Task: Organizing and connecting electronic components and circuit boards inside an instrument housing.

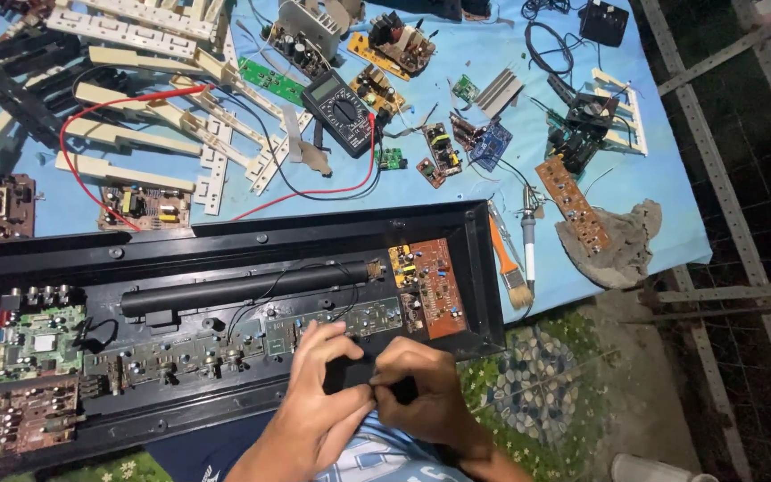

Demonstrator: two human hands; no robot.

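Green board [39, 342]: sits at the far left inside the case, seated in place, with a brown board [36, 412] below it.
Opened case [225, 236]: a long black keyboard housing lying face down across the blue sheet [671, 214] and the person's lap; its long axis runs left to right, slightly raised toward the right end.
Black tube [243, 290]: lies lengthwise in the case, parallel to the case's long axis.
Long control board [225, 344]: a narrow strip under the tube, also running left to right; as far as I can judge it is still mounted, with thin black wires looping over it.
Left hand [319, 402]: curled, fingers pinching the left side of a small black part [350, 370] at the near rim of the case.
Small black part: held between both hands just in front of the long control board; flat and dark, its shape mostly hidden, so which way it points cannot be told.
Right hand [421, 393]: closed, thumb and fingers gripping the right side of the same part.
Orange board [435, 286]: at the right end of the case, long side running away from the person.
Progress: the case is open and the boards are exposed; many cream keys [136, 134] are already out and lie on the sheet above. The boards inside appear not yet removed.
Multimeter [343, 112]: on the sheet, red lead [69, 152] trailing left.
Brush [509, 268] and soldering iron [528, 236]: beside the case's right end, untouched.
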